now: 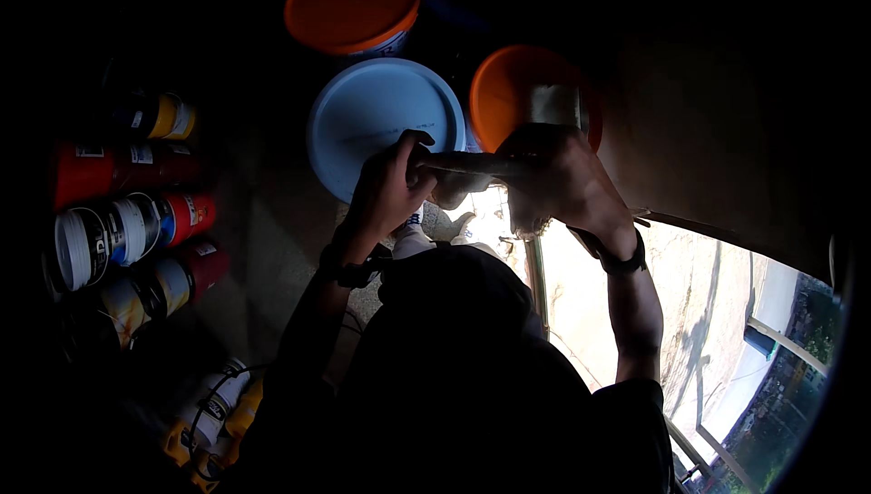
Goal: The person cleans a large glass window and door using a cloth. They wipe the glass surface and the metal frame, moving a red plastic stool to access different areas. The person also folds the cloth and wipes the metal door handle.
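My left hand [390,187] is closed, its fingers curled round the left end of a dark, long, flat object [467,163]. My right hand [572,176] is wrapped round the other end, so the piece spans level between both hands. Shadow hides its exact kind. Just beyond the right knuckles shows a pale, squarish flat piece [556,106]; whether it joins the held object, I cannot tell. Beneath the hands, a round bucket with a pale blue lid [381,117] stands at left, and an orange-lidded bucket [508,86] at right.
Farther off stands another orange-lidded bucket [354,4]. Several paint cans [136,226] line the left side. A white-and-yellow container [218,403] sits at the lower left with a dark cable by it. Bright daylight falls on pale ground [617,303] past an edge at right.
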Action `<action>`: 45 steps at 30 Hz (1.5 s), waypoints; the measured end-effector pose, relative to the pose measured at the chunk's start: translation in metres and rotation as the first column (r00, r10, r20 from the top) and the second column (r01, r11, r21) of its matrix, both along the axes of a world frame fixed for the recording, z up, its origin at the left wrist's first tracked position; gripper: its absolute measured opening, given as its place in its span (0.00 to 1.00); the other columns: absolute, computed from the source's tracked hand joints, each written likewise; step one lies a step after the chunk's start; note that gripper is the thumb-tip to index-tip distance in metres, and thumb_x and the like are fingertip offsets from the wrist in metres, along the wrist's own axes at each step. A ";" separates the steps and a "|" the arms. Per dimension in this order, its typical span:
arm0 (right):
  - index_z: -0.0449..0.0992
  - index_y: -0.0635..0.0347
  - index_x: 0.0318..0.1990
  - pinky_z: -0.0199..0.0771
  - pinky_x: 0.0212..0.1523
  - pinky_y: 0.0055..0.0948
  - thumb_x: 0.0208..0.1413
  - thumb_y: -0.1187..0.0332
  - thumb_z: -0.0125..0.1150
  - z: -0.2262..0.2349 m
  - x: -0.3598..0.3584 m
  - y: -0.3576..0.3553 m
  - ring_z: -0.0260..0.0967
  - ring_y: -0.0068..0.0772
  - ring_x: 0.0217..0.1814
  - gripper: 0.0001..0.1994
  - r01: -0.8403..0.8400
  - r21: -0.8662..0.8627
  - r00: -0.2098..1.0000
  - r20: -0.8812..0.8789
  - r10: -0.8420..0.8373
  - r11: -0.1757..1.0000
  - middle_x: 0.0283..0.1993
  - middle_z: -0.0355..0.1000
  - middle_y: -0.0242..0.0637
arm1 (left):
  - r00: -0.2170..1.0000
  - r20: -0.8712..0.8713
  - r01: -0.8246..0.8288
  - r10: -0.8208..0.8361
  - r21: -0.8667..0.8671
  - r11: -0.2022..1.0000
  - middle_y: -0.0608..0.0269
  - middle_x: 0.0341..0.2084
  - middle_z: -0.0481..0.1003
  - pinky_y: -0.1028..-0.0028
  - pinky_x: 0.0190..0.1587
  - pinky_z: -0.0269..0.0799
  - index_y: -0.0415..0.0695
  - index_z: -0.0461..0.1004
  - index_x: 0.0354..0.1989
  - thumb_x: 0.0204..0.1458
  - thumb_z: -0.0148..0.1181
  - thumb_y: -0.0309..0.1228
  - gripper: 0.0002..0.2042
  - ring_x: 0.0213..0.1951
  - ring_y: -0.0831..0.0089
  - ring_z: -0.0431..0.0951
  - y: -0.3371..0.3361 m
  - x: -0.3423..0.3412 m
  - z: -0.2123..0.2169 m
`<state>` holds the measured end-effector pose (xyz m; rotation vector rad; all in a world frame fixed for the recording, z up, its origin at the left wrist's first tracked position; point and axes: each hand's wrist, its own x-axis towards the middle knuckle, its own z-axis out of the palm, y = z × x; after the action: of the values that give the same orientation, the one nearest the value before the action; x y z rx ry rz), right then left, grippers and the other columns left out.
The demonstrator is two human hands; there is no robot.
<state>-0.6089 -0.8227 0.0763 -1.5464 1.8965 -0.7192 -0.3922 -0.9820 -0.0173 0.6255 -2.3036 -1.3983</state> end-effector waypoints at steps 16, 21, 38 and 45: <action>0.81 0.68 0.47 0.78 0.45 0.28 0.60 0.76 0.64 -0.025 -0.025 0.064 0.79 0.33 0.42 0.09 0.376 -0.101 0.855 0.422 -0.302 0.921 0.42 0.80 0.42 | 0.973 -0.018 0.172 -0.232 0.726 0.665 0.59 0.48 0.78 0.72 0.54 0.73 0.35 0.74 0.54 0.57 0.69 0.31 0.20 0.50 0.74 0.77 -0.019 0.023 -0.020; 0.82 0.68 0.45 0.76 0.42 0.27 0.60 0.73 0.65 -0.019 -0.006 0.034 0.79 0.31 0.41 0.09 0.339 -0.141 0.892 0.363 -0.270 0.930 0.39 0.81 0.42 | 0.992 0.003 -0.076 0.127 0.816 0.573 0.62 0.46 0.78 0.75 0.51 0.74 0.37 0.76 0.53 0.59 0.65 0.35 0.17 0.46 0.77 0.78 -0.023 0.065 -0.019; 0.79 0.61 0.54 0.79 0.48 0.32 0.60 0.66 0.69 -0.019 -0.016 -0.121 0.79 0.31 0.49 0.17 -0.009 -0.080 0.959 0.281 0.031 0.997 0.48 0.80 0.40 | 0.827 -0.131 -0.162 0.547 0.876 0.454 0.56 0.49 0.77 0.66 0.55 0.74 0.35 0.72 0.57 0.63 0.61 0.37 0.20 0.53 0.69 0.78 0.014 0.116 -0.008; 0.72 0.66 0.56 0.81 0.43 0.40 0.59 0.79 0.63 -0.077 0.054 -0.095 0.79 0.46 0.46 0.18 -0.033 -0.586 0.999 -0.012 0.032 0.809 0.48 0.78 0.47 | 0.789 0.092 -0.545 0.607 0.559 0.625 0.59 0.41 0.78 0.72 0.46 0.70 0.38 0.76 0.51 0.67 0.54 0.43 0.19 0.43 0.74 0.76 0.013 0.099 0.029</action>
<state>-0.5547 -0.9182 -0.0003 -1.9307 1.7233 -1.3883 -0.2936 -0.9688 0.0116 1.2975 -1.3510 -1.6879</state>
